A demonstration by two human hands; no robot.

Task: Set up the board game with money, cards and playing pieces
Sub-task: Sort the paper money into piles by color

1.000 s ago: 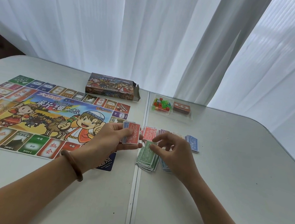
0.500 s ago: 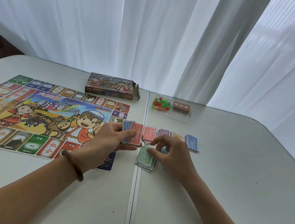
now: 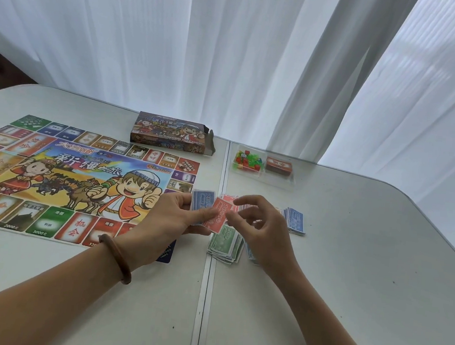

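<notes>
Beside board (image 3: 82,181), left hand (image 3: 173,214) holds red & blue notes (image 3: 217,215); right hand (image 3: 260,227) loose, seems empty. Money sorting; next prob. lay by colour.

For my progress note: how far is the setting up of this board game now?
Done: the colourful paper game board lies unfolded on the white table. In hand: the left hand grips red and blue paper banknotes, the right hand beside them; a green banknote pile lies below. To do: the coloured plastic pieces and the red-brown card deck sit in their clear plastic tray.
</notes>
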